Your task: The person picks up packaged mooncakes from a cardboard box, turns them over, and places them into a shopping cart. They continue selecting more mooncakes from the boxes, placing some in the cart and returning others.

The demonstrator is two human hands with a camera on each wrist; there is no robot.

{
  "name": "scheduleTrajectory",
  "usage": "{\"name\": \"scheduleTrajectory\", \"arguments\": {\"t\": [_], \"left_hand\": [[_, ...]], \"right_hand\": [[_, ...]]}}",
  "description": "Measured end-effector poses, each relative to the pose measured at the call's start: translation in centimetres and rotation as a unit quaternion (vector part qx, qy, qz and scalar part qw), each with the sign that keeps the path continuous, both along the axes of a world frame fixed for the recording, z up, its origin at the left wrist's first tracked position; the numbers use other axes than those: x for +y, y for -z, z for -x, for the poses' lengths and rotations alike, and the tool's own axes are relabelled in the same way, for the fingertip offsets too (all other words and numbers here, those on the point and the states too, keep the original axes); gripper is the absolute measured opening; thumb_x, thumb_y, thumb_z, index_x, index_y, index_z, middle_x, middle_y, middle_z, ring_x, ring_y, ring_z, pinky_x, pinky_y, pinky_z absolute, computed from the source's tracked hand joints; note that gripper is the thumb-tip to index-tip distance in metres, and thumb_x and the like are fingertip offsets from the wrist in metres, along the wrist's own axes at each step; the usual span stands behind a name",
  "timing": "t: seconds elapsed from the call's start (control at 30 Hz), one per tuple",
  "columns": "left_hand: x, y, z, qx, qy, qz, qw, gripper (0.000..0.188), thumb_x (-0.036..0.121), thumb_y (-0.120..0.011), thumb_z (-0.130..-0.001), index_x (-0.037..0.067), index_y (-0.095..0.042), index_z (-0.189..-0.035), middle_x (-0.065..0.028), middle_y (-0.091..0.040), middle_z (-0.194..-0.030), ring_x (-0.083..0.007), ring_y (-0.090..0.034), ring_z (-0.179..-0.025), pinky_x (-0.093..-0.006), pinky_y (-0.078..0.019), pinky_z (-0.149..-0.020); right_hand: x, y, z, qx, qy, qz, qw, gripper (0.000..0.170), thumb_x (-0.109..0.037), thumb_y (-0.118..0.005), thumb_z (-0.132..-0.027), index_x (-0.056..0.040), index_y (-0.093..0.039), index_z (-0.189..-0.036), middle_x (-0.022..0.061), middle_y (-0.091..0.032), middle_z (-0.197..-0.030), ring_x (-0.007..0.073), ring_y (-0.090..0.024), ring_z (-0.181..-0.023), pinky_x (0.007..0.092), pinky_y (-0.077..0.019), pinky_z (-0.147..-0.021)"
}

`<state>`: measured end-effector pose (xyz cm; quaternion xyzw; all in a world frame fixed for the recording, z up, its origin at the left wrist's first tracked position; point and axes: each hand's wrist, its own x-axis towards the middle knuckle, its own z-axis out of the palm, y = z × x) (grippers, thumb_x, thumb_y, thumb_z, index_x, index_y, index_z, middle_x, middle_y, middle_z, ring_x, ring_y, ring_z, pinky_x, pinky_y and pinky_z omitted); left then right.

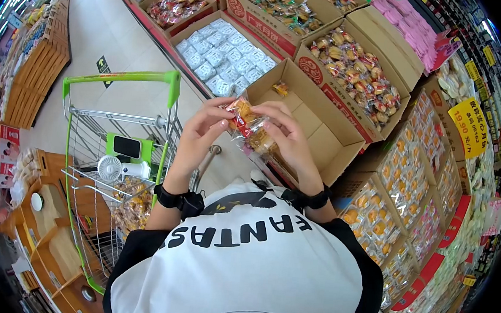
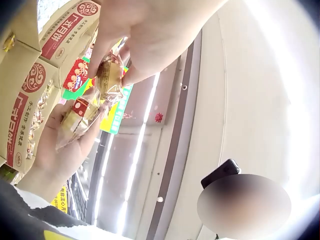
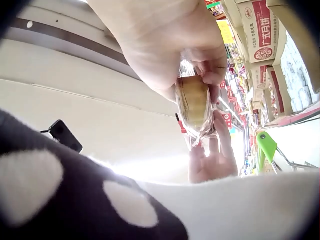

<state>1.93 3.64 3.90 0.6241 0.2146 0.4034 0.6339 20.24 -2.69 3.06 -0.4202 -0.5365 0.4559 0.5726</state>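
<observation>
In the head view, my left hand [image 1: 200, 133] pinches a clear-wrapped pastry with a red label [image 1: 241, 117]. Beside it my right hand [image 1: 294, 145] grips a second wrapped pastry [image 1: 261, 139]. The two packets meet between the hands, above the near edge of an open cardboard box [image 1: 318, 127]. In the left wrist view, the left hand's packet [image 2: 110, 79] is up by its fingertips, and the other packet [image 2: 80, 117] lies against the right hand [image 2: 60, 152]. The right wrist view has a pastry [image 3: 194, 102] under the right hand [image 3: 167, 42], with left fingers [image 3: 215, 160] below.
One small packet [image 1: 280, 88] lies inside the cardboard box. Boxes of white packets [image 1: 226, 59] and wrapped pastries [image 1: 356, 70] adjoin it. A green-handled cart [image 1: 120, 75] holding a bag of goods [image 1: 132, 203] and a small fan [image 1: 109, 168] stands at left. More pastry displays [image 1: 376, 218] are at right.
</observation>
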Motion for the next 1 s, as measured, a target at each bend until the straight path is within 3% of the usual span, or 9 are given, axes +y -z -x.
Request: {"name": "scheduleTrajectory", "arguments": {"t": [0.17,0.27,0.33,0.57,0.77,0.83,1.0], "left_hand": [[-0.5,-0.3,-0.1,-0.026,-0.051,0.006,0.998,0.023,-0.005,-0.053,-0.077,0.002,-0.051,-0.099,-0.0127,-0.043,-0.116,-0.0207,-0.046,-0.106,-0.0300,-0.0438,-0.084],[-0.9,-0.8,0.0,-0.050,-0.079,0.022,0.995,0.029,-0.010,-0.054,-0.073,0.002,-0.050,-0.099,-0.0129,-0.042,-0.116,-0.0213,-0.046,-0.106,-0.0309,-0.0454,-0.084],[-1.0,-0.9,0.2,-0.060,-0.095,0.018,0.994,0.032,-0.012,-0.055,-0.071,0.002,-0.049,-0.100,-0.0129,-0.042,-0.116,-0.0215,-0.046,-0.105,-0.0314,-0.0462,-0.084],[-1.4,-0.9,1.0,-0.072,-0.159,-0.025,0.984,0.034,-0.013,-0.055,-0.070,0.002,-0.049,-0.100,-0.0124,-0.040,-0.116,-0.0218,-0.045,-0.107,-0.0321,-0.0471,-0.085],[-1.9,-1.0,2.3,-0.056,-0.214,-0.043,0.974,0.034,-0.013,-0.056,-0.069,0.002,-0.049,-0.099,-0.0119,-0.040,-0.116,-0.0214,-0.043,-0.109,-0.0317,-0.0466,-0.085],[-2.1,-1.1,2.7,-0.056,-0.225,-0.047,0.972,0.034,-0.013,-0.056,-0.069,0.002,-0.049,-0.099,-0.0117,-0.040,-0.116,-0.0214,-0.043,-0.109,-0.0315,-0.0465,-0.085],[-2.3,-1.5,3.7,-0.055,-0.272,-0.082,0.957,0.033,-0.013,-0.056,-0.069,0.001,-0.048,-0.099,-0.0113,-0.040,-0.114,-0.0217,-0.044,-0.108,-0.0318,-0.0460,-0.086]], "right_hand": [[0.2,0.9,0.2,0.024,-0.047,0.000,0.999,0.031,-0.003,-0.046,-0.082,-0.0020,-0.048,-0.114,0.0071,-0.045,-0.109,0.0154,-0.045,-0.103,0.0270,-0.0345,-0.089],[0.3,1.0,0.5,0.102,-0.046,0.044,0.993,0.042,-0.004,-0.051,-0.081,-0.0069,-0.038,-0.121,0.0053,-0.045,-0.108,0.0089,-0.048,-0.091,0.0216,-0.0388,-0.079],[0.5,1.2,0.4,0.110,-0.058,0.054,0.991,0.050,-0.004,-0.052,-0.081,-0.0072,-0.029,-0.125,0.0085,-0.047,-0.110,0.0110,-0.049,-0.093,0.0234,-0.0392,-0.081],[0.8,1.4,0.6,0.154,-0.058,0.082,0.983,0.057,-0.001,-0.058,-0.077,-0.0078,-0.028,-0.125,0.0099,-0.050,-0.107,0.0157,-0.049,-0.100,0.0253,-0.0396,-0.084],[1.3,1.5,0.9,0.167,-0.057,0.100,0.979,0.053,0.007,-0.062,-0.069,-0.0028,-0.040,-0.117,0.0077,-0.050,-0.104,0.0149,-0.049,-0.098,0.0261,-0.0405,-0.084],[2.0,2.6,1.1,0.132,-0.052,0.031,0.989,0.040,0.009,-0.062,-0.067,-0.0009,-0.051,-0.104,0.0066,-0.051,-0.100,0.0148,-0.049,-0.097,0.0263,-0.0405,-0.085],[2.8,2.2,1.8,0.082,-0.025,-0.080,0.993,0.032,0.010,-0.064,-0.061,-0.0028,-0.057,-0.090,0.0082,-0.047,-0.101,0.0177,-0.046,-0.099,0.0284,-0.0385,-0.086]]}}
